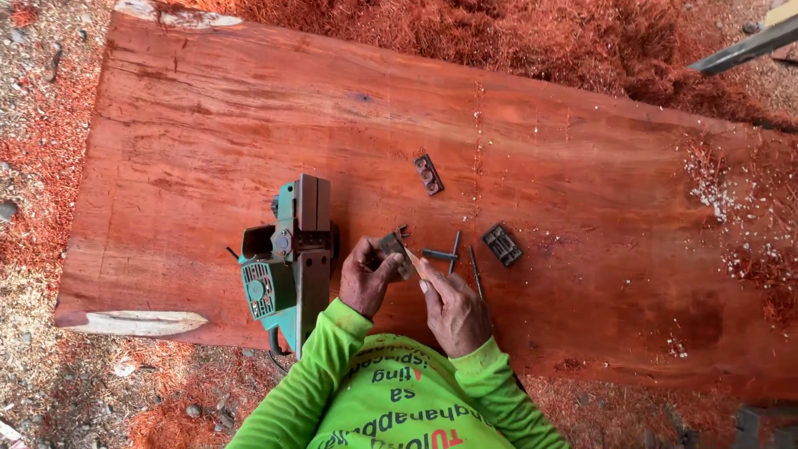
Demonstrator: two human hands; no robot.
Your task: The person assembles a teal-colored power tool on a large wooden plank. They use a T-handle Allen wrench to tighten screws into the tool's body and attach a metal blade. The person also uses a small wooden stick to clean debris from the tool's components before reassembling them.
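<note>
Working a small grey metal plate [394, 249] pinched in the left hand [366, 278], with the right hand [453, 309] closed on a thin stick [414, 263] at its edge, green electric planer [287, 262] just beside, loose fittings beyond; likely a cleaning step, calling next for steady, light pressure.

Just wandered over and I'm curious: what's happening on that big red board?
A person in a bright green long-sleeved shirt leans over a wide reddish wood slab. The left hand pinches a small grey metal part, and the right hand touches it with a thin stick-like tool. A green electric planer lies upturned on the slab beside the left hand. Two small dark metal plates and a T-shaped wrench lie loose nearby. Red shavings cover the ground.
</note>
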